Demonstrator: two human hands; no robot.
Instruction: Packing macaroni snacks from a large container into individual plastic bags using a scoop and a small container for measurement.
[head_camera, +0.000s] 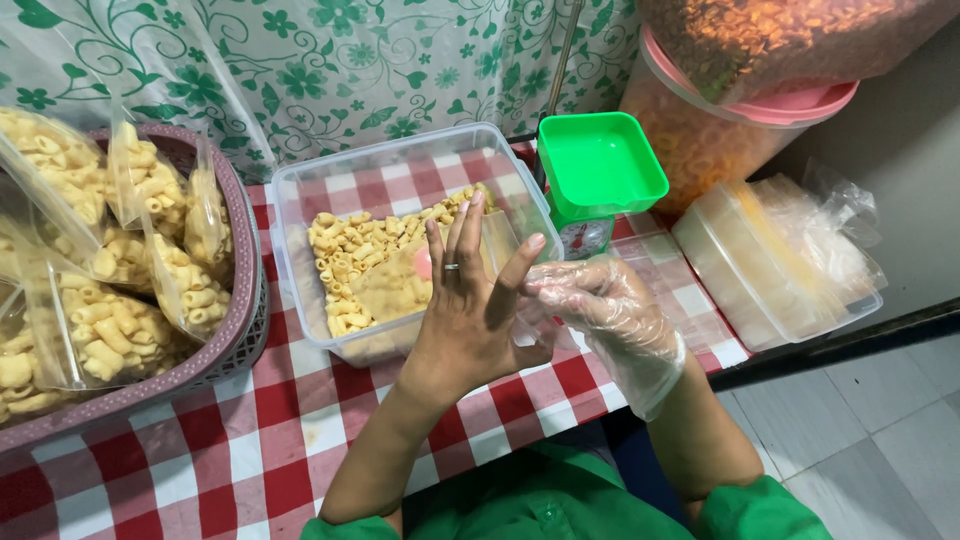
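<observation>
Far left, a mauve basket (240, 330) sits on the red-and-white checked worktop (250, 450), stuffed with clear bags of pasta snacks (110, 330). Next along, a clear plastic tub (300, 250) holds loose pasta snacks (350, 255) heaped toward its left and back.

Now the hands, both raised over the tub's near right corner. The left hand (468, 310) is bare, palm turned away, fingers (462, 235) straight and spread upward, a ring on one of them. It grips nothing firmly: its thumb tip is up by the edge of a thin clear plastic bag (500, 245), and the bag's film stands just behind and to the right of those spread fingers. The right hand (610, 320), in a loose see-through glove (650, 370), comes in from the right with its fingers (550, 285) curled lightly toward the left palm, meeting it at the bag's lower edge. It looks as though they pinch the film, though clear plastic on clear plastic makes that hard to call.

Behind the hands, a green scale (600, 165) with a square tray and a dial. Further right, a shallow clear box of folded plastic bags (780, 260), and at the back big jars of orange snacks (700, 140) with a pink lid.
</observation>
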